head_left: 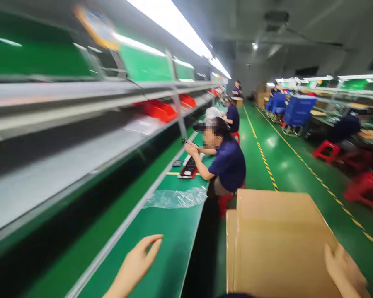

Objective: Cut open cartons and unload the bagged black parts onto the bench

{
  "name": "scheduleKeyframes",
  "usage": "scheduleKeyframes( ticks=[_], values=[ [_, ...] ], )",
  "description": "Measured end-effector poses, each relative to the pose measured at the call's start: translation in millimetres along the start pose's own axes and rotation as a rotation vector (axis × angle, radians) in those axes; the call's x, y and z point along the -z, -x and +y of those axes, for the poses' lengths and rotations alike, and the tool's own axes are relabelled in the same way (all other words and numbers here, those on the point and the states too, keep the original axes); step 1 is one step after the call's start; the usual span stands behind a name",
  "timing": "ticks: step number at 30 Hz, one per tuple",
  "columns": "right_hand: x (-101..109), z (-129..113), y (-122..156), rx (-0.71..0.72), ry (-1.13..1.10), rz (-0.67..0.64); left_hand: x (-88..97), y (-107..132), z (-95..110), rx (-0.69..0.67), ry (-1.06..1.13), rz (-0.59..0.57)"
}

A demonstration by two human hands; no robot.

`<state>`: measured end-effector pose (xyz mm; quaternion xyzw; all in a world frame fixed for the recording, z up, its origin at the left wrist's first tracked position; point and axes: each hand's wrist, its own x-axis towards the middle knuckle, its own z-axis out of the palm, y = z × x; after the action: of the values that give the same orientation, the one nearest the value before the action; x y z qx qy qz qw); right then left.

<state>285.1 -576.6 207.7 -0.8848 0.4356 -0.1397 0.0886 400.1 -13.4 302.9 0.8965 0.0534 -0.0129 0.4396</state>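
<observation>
My left hand (138, 261) hovers over the near part of the green bench (172, 231), its thumb and forefinger loosely curved with a gap between them. It holds nothing that I can see. At the lower right, my right hand (345, 265) is blurred beside the right edge of a large brown cardboard box (279, 240). Its thumb is apart from the fingers; whether it touches the box I cannot tell. Crumpled clear plastic (177, 198) lies across the bench beyond my left hand.
A seated co-worker (228, 157) leans over a dark and red part (189, 166) on the bench. Shelves (81, 165) with red bins (160, 111) run along the left. Right of the box is an aisle with striped floor lines (265, 165), blue chairs (299, 109) and red stools (328, 151).
</observation>
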Motion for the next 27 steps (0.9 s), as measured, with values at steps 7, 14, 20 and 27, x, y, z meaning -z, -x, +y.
scheduleKeyframes(
  ticks=[7,14,20,27],
  values=[
    [26.7,105.9,37.1,-0.282,0.263,-0.035,-222.8,62.2,44.0,0.021,0.228,-0.692],
    [28.1,104.3,15.8,-0.262,0.188,-0.081,-242.1,63.6,64.0,0.159,0.234,-0.611],
    [38.1,108.5,-10.5,-0.359,0.106,-0.265,-249.9,77.7,72.5,0.243,0.176,-0.472],
    [44.7,121.7,-23.8,-0.410,0.068,-0.385,-243.4,70.4,77.1,0.308,0.060,-0.469]
  ],
)
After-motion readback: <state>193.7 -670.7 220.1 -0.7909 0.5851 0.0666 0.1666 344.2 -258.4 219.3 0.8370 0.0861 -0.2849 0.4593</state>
